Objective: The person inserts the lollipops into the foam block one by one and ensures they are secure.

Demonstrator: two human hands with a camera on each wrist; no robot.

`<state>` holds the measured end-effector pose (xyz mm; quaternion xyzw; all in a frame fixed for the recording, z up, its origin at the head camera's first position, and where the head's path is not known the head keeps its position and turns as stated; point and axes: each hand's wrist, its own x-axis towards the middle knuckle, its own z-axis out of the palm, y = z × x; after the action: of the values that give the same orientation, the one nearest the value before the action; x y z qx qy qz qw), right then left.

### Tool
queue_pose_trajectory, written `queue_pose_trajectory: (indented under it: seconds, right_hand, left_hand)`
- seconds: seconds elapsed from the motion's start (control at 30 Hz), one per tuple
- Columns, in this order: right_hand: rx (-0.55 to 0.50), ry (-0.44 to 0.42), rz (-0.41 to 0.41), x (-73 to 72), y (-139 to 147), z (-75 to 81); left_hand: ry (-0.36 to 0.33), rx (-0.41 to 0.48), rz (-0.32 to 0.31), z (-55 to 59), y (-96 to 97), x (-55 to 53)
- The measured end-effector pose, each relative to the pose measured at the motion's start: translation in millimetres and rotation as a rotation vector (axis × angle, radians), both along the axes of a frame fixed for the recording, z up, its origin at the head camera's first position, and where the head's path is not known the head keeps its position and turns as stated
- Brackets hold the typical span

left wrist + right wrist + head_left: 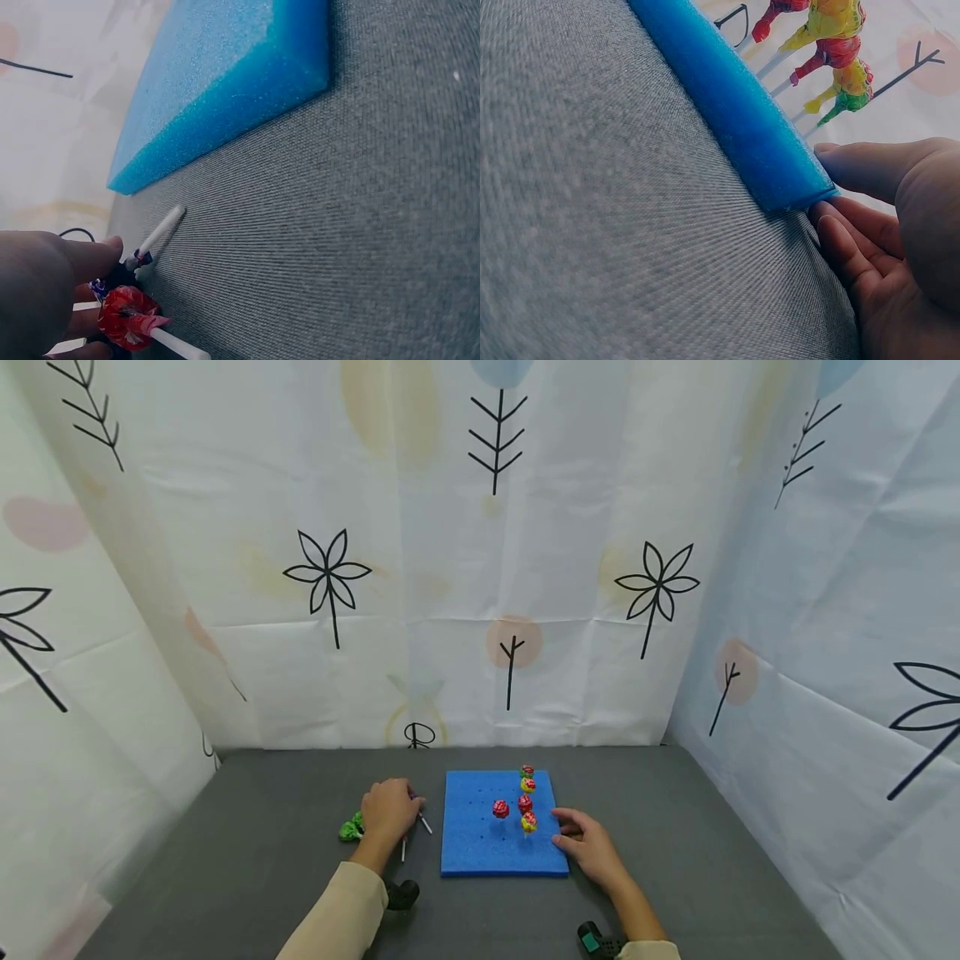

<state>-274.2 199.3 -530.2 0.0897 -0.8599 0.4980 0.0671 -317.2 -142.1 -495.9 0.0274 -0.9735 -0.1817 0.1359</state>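
My left hand (390, 810) is over lollipops lying left of a blue foam board (468, 843). Its thumb and fingers pinch a dark blue-purple wrapped lollipop (116, 279), whose white stick points toward the board. Right beside those fingers lies a red lollipop (129, 319). On the board's right edge, my right hand (590, 846) grips near the far corner, thumb at the top and fingers along the side. Several red, yellow and green lollipops stand upright in the board, mostly in a column on the right; one red lollipop (500, 809) stands left of that column.
Green-wrapped lollipops (350, 828) lie on the grey table (247, 843) to the left of my left hand. Small holes dot the board's top. A patterned white curtain (450, 677) stands behind the table and along both sides.
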Motion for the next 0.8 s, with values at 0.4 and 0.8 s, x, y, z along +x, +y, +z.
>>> queue_pose_trajectory:
  seconds: [0.4,0.8]
  right_hand:
    - [-0.005,-0.003,0.006,0.5,1,0.3]
    - [-0.007,0.000,0.007,0.8,1,0.5]
  left_hand:
    - [0.013,0.106,0.006,4.0,2.8,0.0]
    - [0.087,0.236,-0.035,24.9,15.7,-3.1]
